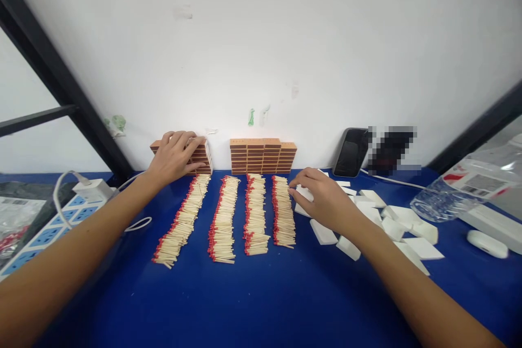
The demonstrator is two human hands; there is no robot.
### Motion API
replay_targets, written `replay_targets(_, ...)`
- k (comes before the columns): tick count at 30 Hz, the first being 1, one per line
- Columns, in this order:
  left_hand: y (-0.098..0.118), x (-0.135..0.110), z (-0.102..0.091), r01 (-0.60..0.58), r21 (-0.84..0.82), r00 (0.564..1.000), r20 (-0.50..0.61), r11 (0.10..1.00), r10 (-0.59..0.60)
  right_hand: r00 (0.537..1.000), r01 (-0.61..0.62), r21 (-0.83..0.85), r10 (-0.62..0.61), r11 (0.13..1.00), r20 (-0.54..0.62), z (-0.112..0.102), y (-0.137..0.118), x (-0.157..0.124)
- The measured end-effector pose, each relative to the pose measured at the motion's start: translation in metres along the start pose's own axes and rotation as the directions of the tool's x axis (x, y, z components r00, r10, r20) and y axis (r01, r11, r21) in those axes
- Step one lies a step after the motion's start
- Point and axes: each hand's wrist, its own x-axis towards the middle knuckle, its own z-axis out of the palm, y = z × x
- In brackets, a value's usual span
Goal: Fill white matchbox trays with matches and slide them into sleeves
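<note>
Forearms (101, 234) flank four match rows (223, 220): left hand (175, 155) curves half-spread over stacked matchboxes (200, 156), right hand (324, 198) half-curls beside the rightmost row (284, 215); whether either grips, I cannot tell.

Blue tabletop (261, 304) | 4 match rows (224, 217) | 2 matchbox stacks (263, 156) | white pieces (324, 232) | phone (351, 152) | plastic bottle (432, 201)

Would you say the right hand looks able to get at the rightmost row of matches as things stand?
Most likely yes: the right hand is right by the far end of that row of matches, and nothing seems to stand between them.
</note>
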Motion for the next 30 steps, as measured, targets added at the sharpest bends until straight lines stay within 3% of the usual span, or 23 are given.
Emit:
replay_targets(7,0.008,0.002,-0.001,-0.013,0.054,1.0,-0.003,0.998,0.013,1.0,0.011,0.011,-0.01,1.0,-0.028,0.001,0.002,0.0)
replay_targets(20,0.015,0.011,-0.003,0.098,0.022,0.995,-0.001,0.995,-0.098,0.999,0.016,0.0,-0.016,1.0,-0.028,-0.003,-0.002,0.001)
replay_targets(24,0.031,0.013,-0.036,0.138,-0.019,0.99,-0.038,0.99,-0.139,0.999,0.027,0.006,-0.027,1.0,-0.047,-0.005,-0.001,0.001)
replay_targets(27,0.056,0.001,-0.085,0.101,-0.187,0.993,0.071,0.977,-0.089,0.998,0.022,0.02,-0.021,1.0,-0.058,-0.008,-0.001,0.001)
replay_targets(29,0.075,-0.014,-0.12,0.06,-0.373,0.982,0.188,0.926,0.012,0.999,0.005,0.029,-0.004,1.0,-0.054,-0.01,-0.002,0.001)
replay_targets(30,0.083,-0.024,-0.136,0.042,-0.458,0.982,0.184,0.888,0.048,0.999,-0.001,0.032,0.003,0.999,-0.051,-0.011,-0.003,0.002)
